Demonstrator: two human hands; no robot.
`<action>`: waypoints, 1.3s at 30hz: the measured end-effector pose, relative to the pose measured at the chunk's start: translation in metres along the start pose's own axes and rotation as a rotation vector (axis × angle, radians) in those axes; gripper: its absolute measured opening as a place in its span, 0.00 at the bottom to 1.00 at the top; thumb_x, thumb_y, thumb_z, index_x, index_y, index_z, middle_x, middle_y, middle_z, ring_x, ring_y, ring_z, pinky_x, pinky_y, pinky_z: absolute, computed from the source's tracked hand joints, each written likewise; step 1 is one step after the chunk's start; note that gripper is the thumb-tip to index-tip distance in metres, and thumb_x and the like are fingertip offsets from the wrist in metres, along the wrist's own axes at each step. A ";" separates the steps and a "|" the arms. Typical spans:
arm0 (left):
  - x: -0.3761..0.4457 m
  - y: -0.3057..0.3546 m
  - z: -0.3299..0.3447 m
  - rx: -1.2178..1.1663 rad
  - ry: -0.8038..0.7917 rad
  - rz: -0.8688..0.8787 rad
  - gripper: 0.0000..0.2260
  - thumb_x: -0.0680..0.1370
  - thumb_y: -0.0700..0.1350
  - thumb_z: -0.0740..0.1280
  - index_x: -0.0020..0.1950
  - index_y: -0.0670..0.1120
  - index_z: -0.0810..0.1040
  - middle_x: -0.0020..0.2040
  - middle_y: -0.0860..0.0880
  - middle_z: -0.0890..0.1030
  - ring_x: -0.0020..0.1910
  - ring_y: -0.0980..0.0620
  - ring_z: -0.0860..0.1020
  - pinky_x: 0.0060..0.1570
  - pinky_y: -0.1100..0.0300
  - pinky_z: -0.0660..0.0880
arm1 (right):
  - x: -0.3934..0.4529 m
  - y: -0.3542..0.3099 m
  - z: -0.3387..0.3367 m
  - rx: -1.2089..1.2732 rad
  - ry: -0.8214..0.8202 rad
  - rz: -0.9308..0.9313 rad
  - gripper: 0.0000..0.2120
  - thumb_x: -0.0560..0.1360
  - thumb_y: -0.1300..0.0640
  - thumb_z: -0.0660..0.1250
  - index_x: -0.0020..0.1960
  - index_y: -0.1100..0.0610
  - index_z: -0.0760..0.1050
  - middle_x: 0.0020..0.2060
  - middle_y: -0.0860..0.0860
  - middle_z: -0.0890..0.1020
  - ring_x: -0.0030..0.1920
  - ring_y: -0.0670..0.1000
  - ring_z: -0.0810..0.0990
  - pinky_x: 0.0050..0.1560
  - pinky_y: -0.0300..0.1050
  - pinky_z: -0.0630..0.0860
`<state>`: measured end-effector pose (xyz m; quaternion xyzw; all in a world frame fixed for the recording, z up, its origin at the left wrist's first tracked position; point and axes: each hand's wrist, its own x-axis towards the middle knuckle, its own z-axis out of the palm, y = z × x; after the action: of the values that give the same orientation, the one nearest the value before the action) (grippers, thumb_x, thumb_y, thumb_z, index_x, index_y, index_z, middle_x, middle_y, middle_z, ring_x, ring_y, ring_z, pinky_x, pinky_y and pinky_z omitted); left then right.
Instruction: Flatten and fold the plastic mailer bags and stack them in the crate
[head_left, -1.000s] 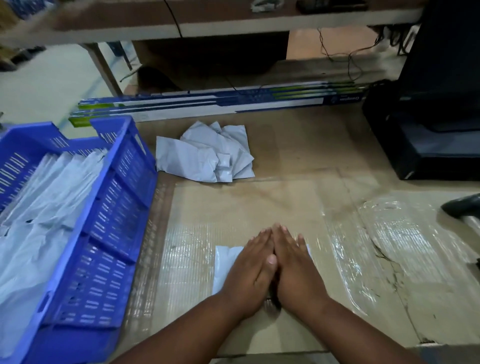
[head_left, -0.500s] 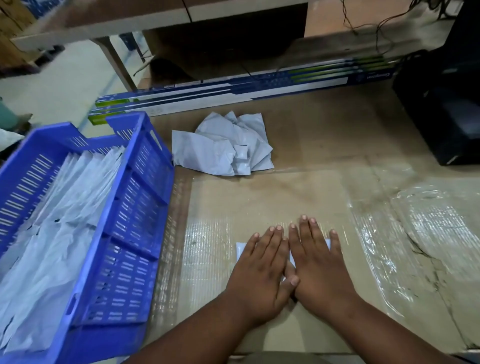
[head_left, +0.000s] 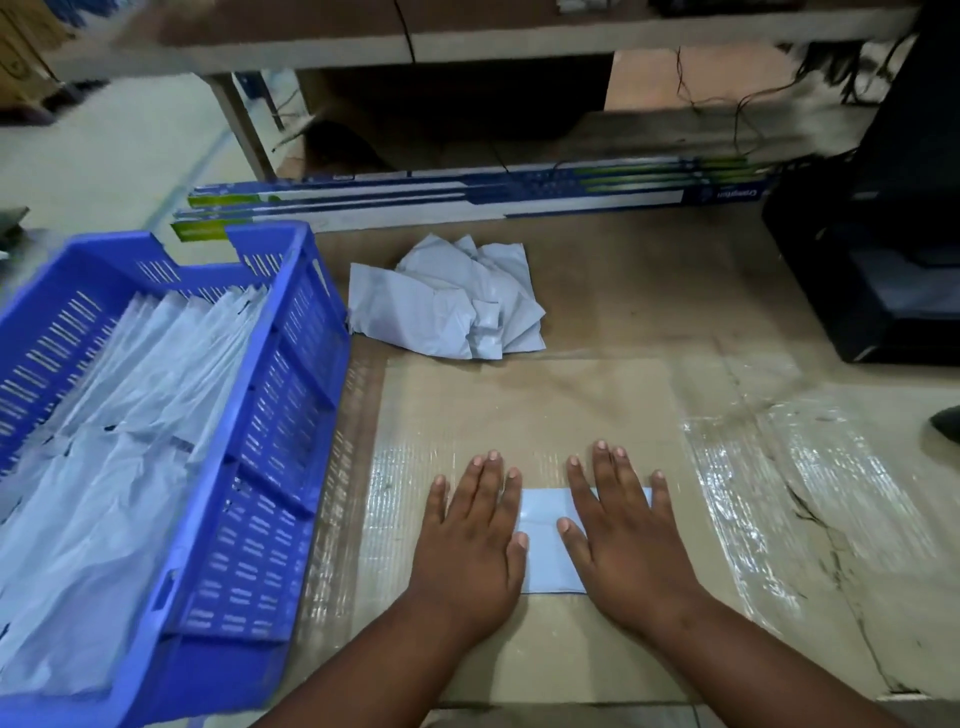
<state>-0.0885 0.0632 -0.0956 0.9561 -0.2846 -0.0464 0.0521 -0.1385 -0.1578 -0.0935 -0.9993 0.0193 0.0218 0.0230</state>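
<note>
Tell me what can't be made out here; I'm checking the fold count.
- Folded mailer, head view: both ends hidden under the left hand and right hand; fold count unreadable.
- Blue crate: left side cut off by the frame edge; stack count unclear.
- Crumpled mailers: overlapping, uncountable.

Bare cardboard sheet is lying open ahead of the fingertips, up to the crumpled mailer pile. The blue crate is walling off the side left of the left hand's fingers. Taped cardboard is stretching free right of the right hand's fingers, toward a black box.
</note>
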 end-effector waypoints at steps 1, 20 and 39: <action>-0.001 -0.003 -0.001 0.004 0.000 -0.003 0.31 0.86 0.58 0.49 0.88 0.50 0.47 0.88 0.48 0.45 0.86 0.48 0.44 0.82 0.37 0.46 | 0.000 0.000 -0.001 0.006 0.000 0.006 0.34 0.85 0.37 0.46 0.86 0.51 0.51 0.86 0.57 0.49 0.85 0.58 0.47 0.80 0.70 0.51; -0.057 -0.025 -0.007 0.040 0.077 0.289 0.33 0.87 0.61 0.54 0.86 0.43 0.56 0.87 0.44 0.52 0.86 0.47 0.50 0.81 0.42 0.60 | -0.023 -0.025 -0.006 0.051 -0.106 -0.384 0.34 0.86 0.39 0.48 0.87 0.51 0.45 0.86 0.50 0.42 0.85 0.51 0.39 0.81 0.60 0.44; -0.014 0.027 -0.013 -0.153 0.039 0.497 0.25 0.87 0.52 0.59 0.83 0.46 0.67 0.85 0.50 0.61 0.85 0.55 0.54 0.83 0.55 0.57 | -0.044 0.052 -0.012 0.268 -0.169 -0.356 0.33 0.86 0.39 0.47 0.87 0.50 0.46 0.85 0.44 0.40 0.84 0.45 0.37 0.84 0.50 0.43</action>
<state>-0.1130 0.0494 -0.0786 0.8507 -0.5055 -0.0350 0.1397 -0.1842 -0.2088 -0.0818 -0.9696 -0.1565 0.0980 0.1606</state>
